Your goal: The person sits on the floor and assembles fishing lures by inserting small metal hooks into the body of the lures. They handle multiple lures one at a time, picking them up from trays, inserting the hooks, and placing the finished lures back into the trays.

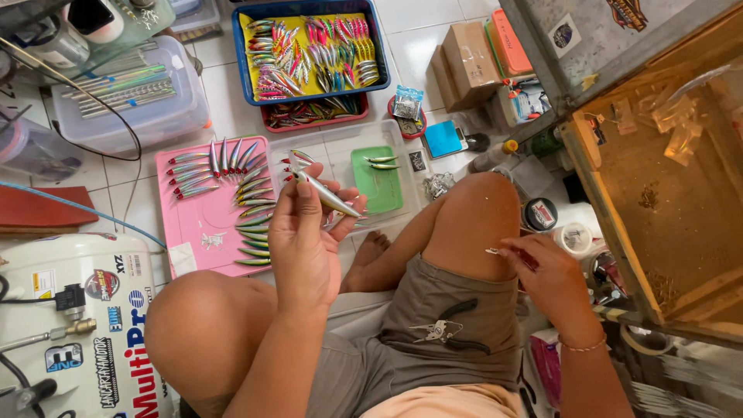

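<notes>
I sit on the floor with my knees bent. My left hand [306,232] is raised and grips a slim silver fishing lure [329,196] between thumb and fingertips. My right hand [546,275] rests by my right knee and pinches a thin red-handled tool [511,254], its metal tip pointing left. Beyond my left hand a pink tray [203,224] holds rows of finished lures with red and green tints. A green lid [377,186] carries two more lures.
A blue bin [313,50] of several colourful lures stands at the far side, over a red tray [317,118]. A clear plastic box [128,97] sits far left, a white compressor tank [85,325] near left, cardboard boxes [468,58] and a wooden cabinet [665,178] right. Pliers [439,331] lie on my shorts.
</notes>
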